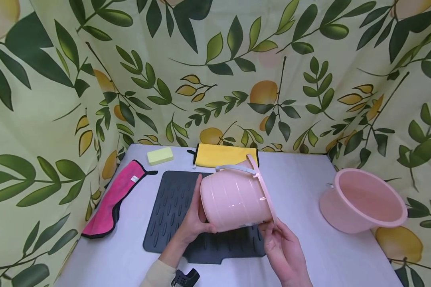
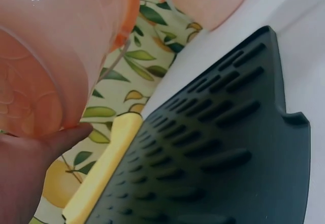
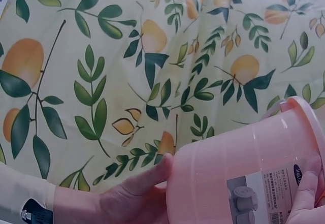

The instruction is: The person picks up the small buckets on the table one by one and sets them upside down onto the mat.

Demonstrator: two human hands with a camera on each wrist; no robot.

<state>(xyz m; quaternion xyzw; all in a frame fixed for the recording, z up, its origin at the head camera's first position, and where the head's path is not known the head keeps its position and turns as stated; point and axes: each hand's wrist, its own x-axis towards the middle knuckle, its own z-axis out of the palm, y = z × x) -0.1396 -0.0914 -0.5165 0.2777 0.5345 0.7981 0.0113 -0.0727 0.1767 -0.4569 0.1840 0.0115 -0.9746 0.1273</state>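
A pink plastic bucket (image 1: 233, 199) is held tilted on its side above a dark grey ridged mat (image 1: 170, 215), its mouth facing right. My left hand (image 1: 192, 225) grips the base end, thumb low and fingers up the far side. At the rim, my right hand (image 1: 283, 247) pinches the lower edge. A grey handle (image 1: 237, 168) lies along the bucket's upper side. The right wrist view shows a printed label (image 3: 261, 196) on the bucket's wall, close to the right fingers. From the left wrist view, the bucket's round base (image 2: 25, 89) is visible; its inside is hidden.
Another pink bucket (image 1: 339, 215) stands at the table's right side. Behind the mat lie a folded yellow cloth (image 1: 219, 155) and a pale yellow sponge (image 1: 160, 156). A pink cloth with black edging (image 1: 120, 195) is on the left. Leaf-patterned curtains (image 1: 215, 99) enclose the table.
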